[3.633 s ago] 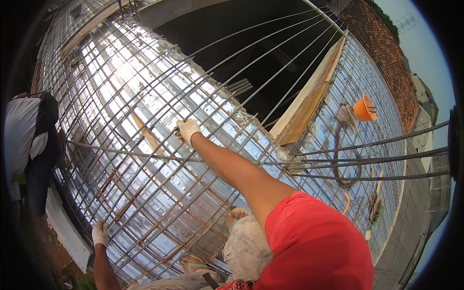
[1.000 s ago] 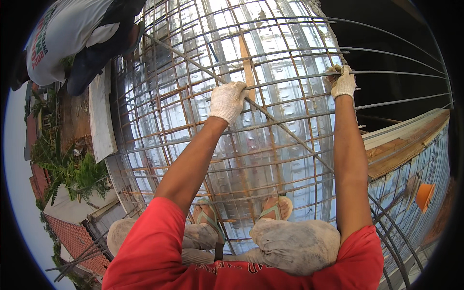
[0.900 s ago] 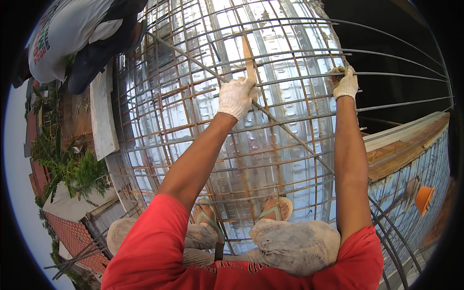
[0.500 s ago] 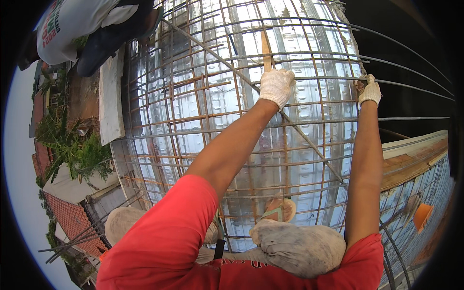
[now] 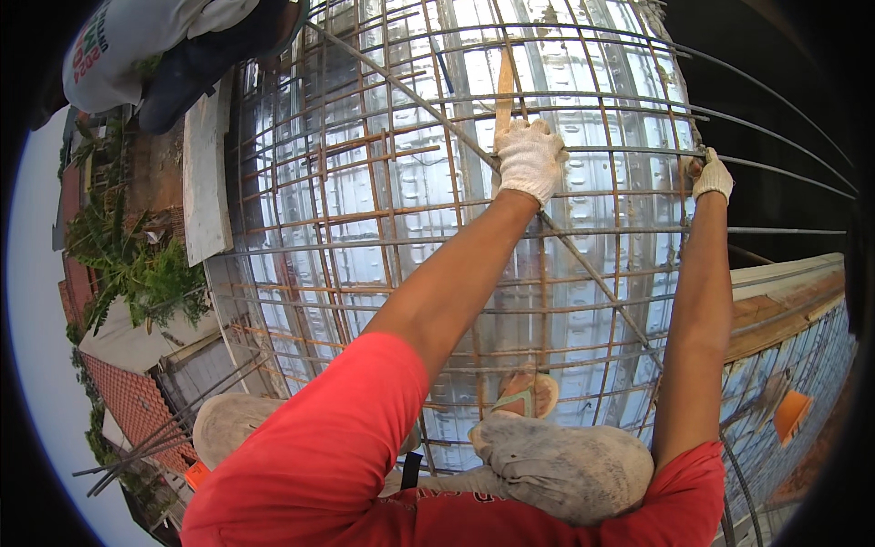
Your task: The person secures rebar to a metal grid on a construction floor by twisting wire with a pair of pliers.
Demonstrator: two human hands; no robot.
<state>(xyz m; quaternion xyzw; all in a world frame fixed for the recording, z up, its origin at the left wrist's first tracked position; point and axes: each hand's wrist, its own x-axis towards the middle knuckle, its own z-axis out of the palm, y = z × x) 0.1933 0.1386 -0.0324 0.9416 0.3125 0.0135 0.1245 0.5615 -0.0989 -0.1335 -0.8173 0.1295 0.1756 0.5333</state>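
Both my hands wear pale knit gloves and reach forward over a grid of steel reinforcing bars [image 5: 428,243]. My left hand [image 5: 530,162] is closed around a rebar [image 5: 629,149] that runs crosswise near the middle of the grid. Just beyond its fingers a flat wooden strip [image 5: 504,89] points away from me; whether the hand touches it is hidden. At the deck's right edge my right hand [image 5: 712,177] is closed on the same bar, its fingers partly hidden. Under the grid lies shiny ribbed metal decking [image 5: 574,351].
A person [image 5: 196,46] crouches at the far left. Bar ends [image 5: 784,91] stick out past the right edge over a dark drop. A diagonal bar [image 5: 597,273] crosses the grid. My sandalled foot [image 5: 533,397] stands among the bars. An orange object [image 5: 792,417] lies lower right.
Both hands appear slightly farther right in the picture, along with the grid, as the view shifts. Both stay closed on the bar. The crouching person appears slightly higher.
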